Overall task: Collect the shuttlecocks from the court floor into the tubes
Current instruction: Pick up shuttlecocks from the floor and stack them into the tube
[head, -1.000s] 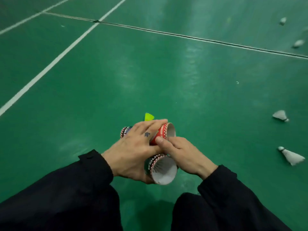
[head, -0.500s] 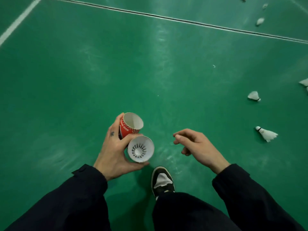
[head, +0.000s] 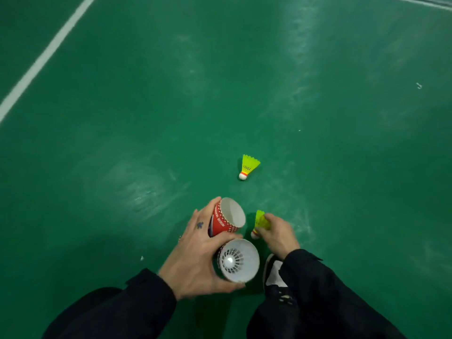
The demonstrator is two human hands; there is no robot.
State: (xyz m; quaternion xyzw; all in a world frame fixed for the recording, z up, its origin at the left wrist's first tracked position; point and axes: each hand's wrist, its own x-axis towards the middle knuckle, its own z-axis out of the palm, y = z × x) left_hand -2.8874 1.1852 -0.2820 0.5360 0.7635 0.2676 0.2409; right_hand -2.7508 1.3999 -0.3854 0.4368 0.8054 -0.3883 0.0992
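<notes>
Your left hand (head: 195,253), low centre of the frame, is wrapped round two tubes at once: a red tube (head: 223,220) with its open mouth up, and just below it a white-mouthed tube (head: 238,260) in which a white shuttlecock already sits.

Your right hand (head: 276,234), just right of the tubes, pinches a yellow shuttlecock (head: 260,223) by its skirt, cork end down and close to the court floor (head: 146,118); whether the cork touches cannot be told.

A second yellow shuttlecock (head: 248,167) lies free on the floor above, centre frame, cork toward you.

Handling, as judged: these are very light, with a thin plastic skirt that flexes and can crease. Take hold at the narrow neck near the cork, lightly. The tube walls look like thin card; avoid squeezing the mouths oval.
</notes>
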